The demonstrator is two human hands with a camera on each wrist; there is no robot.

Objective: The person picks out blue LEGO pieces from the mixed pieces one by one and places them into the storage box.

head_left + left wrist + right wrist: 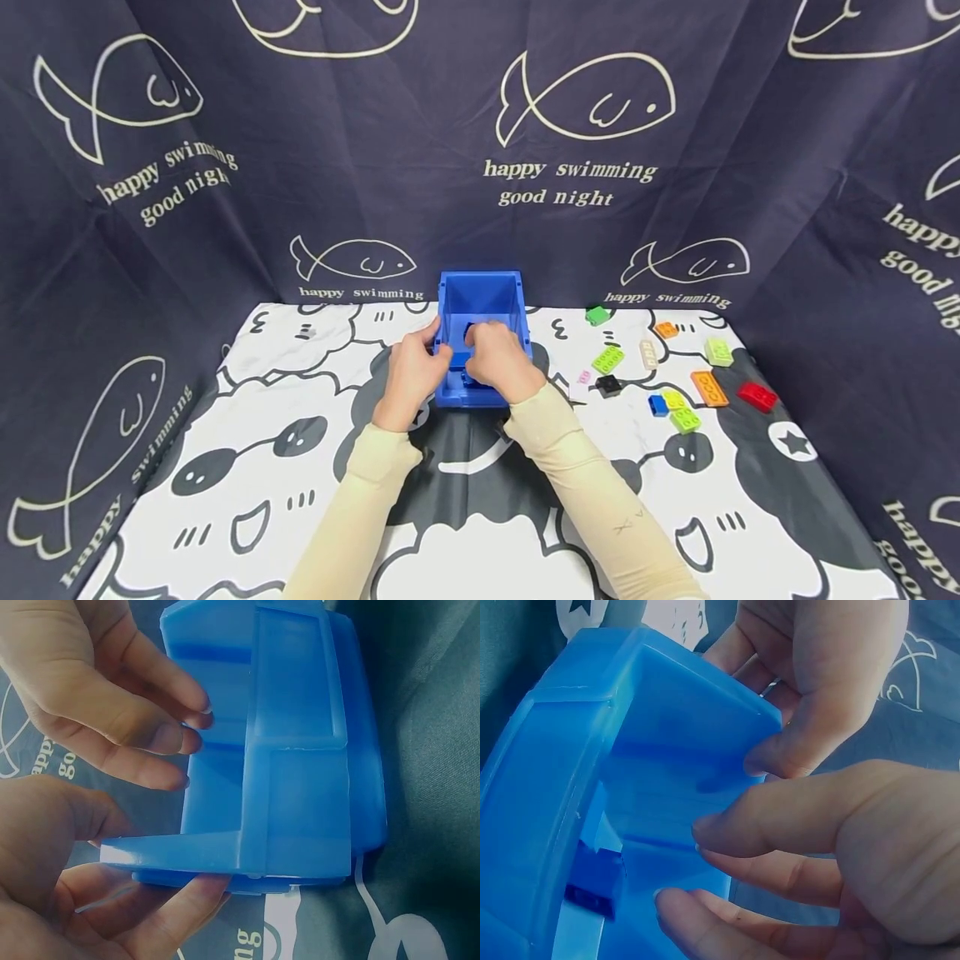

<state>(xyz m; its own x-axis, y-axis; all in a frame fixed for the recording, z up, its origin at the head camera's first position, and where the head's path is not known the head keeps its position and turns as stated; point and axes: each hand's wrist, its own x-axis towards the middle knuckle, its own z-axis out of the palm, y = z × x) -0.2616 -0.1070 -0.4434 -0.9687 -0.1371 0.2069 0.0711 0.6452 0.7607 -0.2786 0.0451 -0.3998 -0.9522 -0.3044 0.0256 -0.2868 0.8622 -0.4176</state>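
Observation:
A blue plastic bin stands at the back middle of the table, its open side facing up and forward. My left hand grips its left wall, thumb inside and fingers outside, as the left wrist view wall shows. My right hand reaches into the opening. In the right wrist view its fingers are spread and slightly bent, with nothing between them. A dark blue brick lies inside the bin, behind the front wall, partly hidden by it.
To the right lie several loose toy bricks: a green brick, a lime brick, a black brick, an orange brick, a red brick and a small blue brick. A dark fish-print curtain hangs close behind the bin.

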